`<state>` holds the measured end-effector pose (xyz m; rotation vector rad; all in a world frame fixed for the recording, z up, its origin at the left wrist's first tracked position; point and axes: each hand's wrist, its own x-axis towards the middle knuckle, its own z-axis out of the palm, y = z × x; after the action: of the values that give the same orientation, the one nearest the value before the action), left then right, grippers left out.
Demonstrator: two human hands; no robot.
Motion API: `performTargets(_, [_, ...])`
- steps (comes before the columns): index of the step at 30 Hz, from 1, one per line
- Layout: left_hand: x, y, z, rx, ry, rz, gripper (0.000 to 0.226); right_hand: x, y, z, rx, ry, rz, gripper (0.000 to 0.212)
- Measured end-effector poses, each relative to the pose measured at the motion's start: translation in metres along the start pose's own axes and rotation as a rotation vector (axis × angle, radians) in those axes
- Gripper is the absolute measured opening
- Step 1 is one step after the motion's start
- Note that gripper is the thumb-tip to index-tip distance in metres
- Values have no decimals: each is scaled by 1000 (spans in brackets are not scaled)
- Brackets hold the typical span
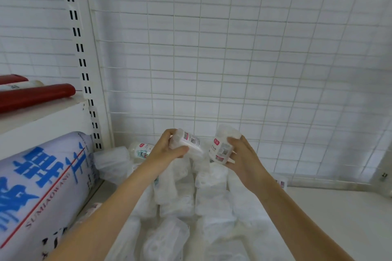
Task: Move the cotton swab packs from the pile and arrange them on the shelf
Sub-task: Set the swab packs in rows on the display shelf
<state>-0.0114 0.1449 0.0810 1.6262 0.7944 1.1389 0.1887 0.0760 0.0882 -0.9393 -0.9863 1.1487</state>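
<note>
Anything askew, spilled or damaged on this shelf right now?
Nothing looks damaged or spilled. The cotton swab packs lie in a loose, unaligned heap, one pack on its side by the upright. The left hand and right hand each hold a pack.

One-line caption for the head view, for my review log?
Left hand and right hand each hold a cotton swab pack above the pile on the shelf.
</note>
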Motion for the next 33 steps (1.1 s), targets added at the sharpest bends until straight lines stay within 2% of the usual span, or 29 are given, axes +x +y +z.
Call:
performTargets(3, [-6,-3,2,41,-1,-40,41,0,0,-3,99,51,91,26])
performTargets(7, [-15,-3,5,72,-11,-45,44,-1,0,-5,190,21,120,27])
performTargets(12, [-23,-4,19,116,-21,21,50,-5,2,-8,232,-54,135,48])
performTargets(16, [-28,-6,36,102,4,57,55,-9,5,-6,280,-90,205,51])
performTargets(19, [-32,-8,48,84,-51,90,61,-9,6,-5,281,-118,216,54])
performTargets(23, [-32,-2,52,-157,-80,-73,33,-8,5,-8,277,-122,185,60])
performTargets(24, [-32,-4,50,-178,-101,-84,34,-8,4,-9,272,-132,174,58])
performTargets(29, [-34,-6,49,-119,-179,-86,76,-10,2,-11,215,-179,145,47])
performTargets(33, [-32,-7,47,-76,-205,-168,88,-13,4,-16,158,-150,150,46])
